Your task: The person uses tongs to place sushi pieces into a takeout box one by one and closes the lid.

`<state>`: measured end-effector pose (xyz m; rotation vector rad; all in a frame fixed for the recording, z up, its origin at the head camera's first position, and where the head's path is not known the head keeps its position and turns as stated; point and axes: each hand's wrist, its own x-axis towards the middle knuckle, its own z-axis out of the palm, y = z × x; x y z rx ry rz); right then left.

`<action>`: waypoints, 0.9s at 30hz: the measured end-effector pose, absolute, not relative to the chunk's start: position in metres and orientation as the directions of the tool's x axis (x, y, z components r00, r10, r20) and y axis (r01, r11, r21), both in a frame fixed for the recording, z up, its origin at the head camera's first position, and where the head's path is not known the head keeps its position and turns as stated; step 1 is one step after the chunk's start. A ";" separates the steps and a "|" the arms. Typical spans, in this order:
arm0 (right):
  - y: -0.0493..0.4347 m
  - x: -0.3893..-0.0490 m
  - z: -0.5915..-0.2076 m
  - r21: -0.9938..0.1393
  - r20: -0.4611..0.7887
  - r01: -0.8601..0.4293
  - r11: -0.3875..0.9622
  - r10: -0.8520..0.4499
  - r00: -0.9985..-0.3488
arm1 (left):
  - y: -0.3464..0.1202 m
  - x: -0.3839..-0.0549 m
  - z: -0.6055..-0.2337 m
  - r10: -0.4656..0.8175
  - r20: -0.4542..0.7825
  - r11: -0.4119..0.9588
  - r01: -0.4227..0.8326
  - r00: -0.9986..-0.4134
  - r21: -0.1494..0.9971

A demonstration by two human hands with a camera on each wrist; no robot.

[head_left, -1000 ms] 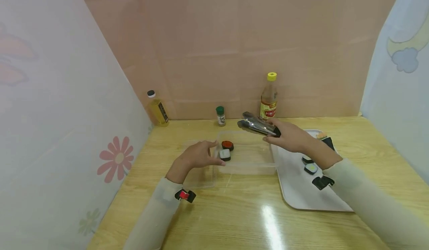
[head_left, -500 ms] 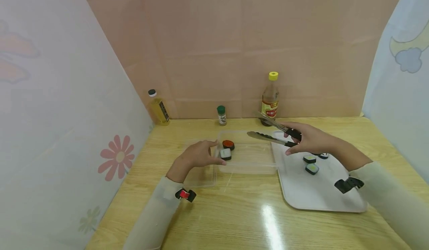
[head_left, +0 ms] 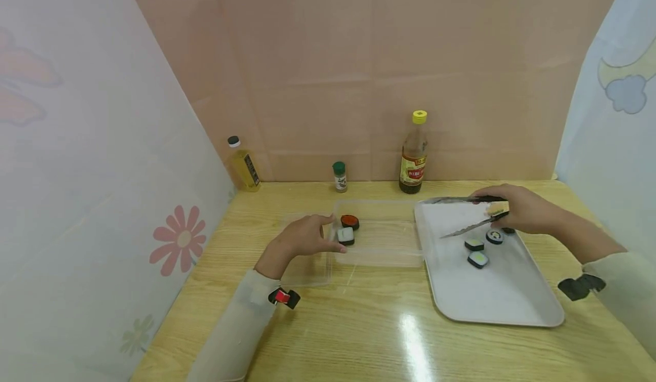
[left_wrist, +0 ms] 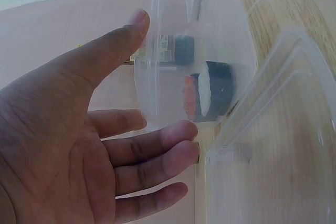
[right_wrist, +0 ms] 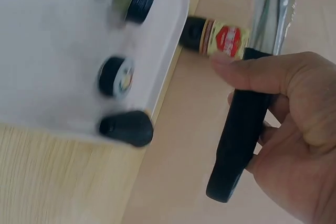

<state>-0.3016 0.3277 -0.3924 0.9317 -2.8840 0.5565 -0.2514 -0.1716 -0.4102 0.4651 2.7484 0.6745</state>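
My left hand (head_left: 303, 237) rests at the left end of a clear plastic box (head_left: 379, 259), thumb and fingers spread along its wall. Inside the box at that end are a sushi piece with orange roe (head_left: 349, 221) and a white-topped sushi piece (head_left: 345, 235). My right hand (head_left: 528, 210) grips the black handles of metal tongs (right_wrist: 241, 119), whose arms stand apart over the white tray (head_left: 507, 302). On the tray lie two green-centred sushi rolls (head_left: 478, 259), a round sushi roll (head_left: 494, 236) and a dark cone-shaped hand roll (right_wrist: 128, 128), partly hidden by my hand in the head view.
A clear lid or second box (head_left: 312, 276) lies left of the box, under my left hand. Along the back wall stand an oil bottle (head_left: 244, 168), a green-capped shaker (head_left: 340, 177) and a yellow-capped sauce bottle (head_left: 412, 163). The tray touches or nearly touches the box.
My right hand has moved right with the tongs, from above the box to over the tray. The tongs' arms have spread apart. My left hand has stayed at the box.
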 end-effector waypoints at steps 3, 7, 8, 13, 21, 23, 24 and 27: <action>0.346 -0.304 -0.394 -0.241 0.169 -0.581 0.777 -0.556 -0.814 | -0.172 -0.252 -0.411 0.367 -0.184 0.842 0.242 -0.912 0.482; 0.367 -0.305 -0.396 -0.177 0.119 -0.571 0.802 -0.558 -0.821 | -0.172 -0.251 -0.410 0.364 -0.185 0.843 0.239 -0.913 0.481; 0.372 -0.305 -0.396 -0.172 0.097 -0.568 0.805 -0.560 -0.823 | -0.172 -0.251 -0.410 0.364 -0.186 0.843 0.238 -0.912 0.482; 0.389 -0.305 -0.399 -0.126 0.010 -0.539 0.833 -0.543 -0.840 | -0.172 -0.252 -0.410 0.376 -0.186 0.837 0.247 -0.908 0.488; 0.398 -0.307 -0.399 -0.019 0.029 -0.541 0.841 -0.540 -0.841 | -0.172 -0.253 -0.409 0.384 -0.195 0.834 0.249 -0.902 0.493; 0.398 -0.308 -0.398 -0.009 0.036 -0.550 0.835 -0.550 -0.835 | -0.172 -0.253 -0.410 0.381 -0.198 0.834 0.243 -0.903 0.496; 0.398 -0.308 -0.397 -0.005 0.033 -0.551 0.835 -0.550 -0.834 | -0.172 -0.253 -0.410 0.380 -0.199 0.833 0.241 -0.904 0.498; 0.398 -0.308 -0.398 -0.014 0.017 -0.557 0.830 -0.557 -0.830 | -0.173 -0.253 -0.410 0.381 -0.196 0.831 0.242 -0.904 0.500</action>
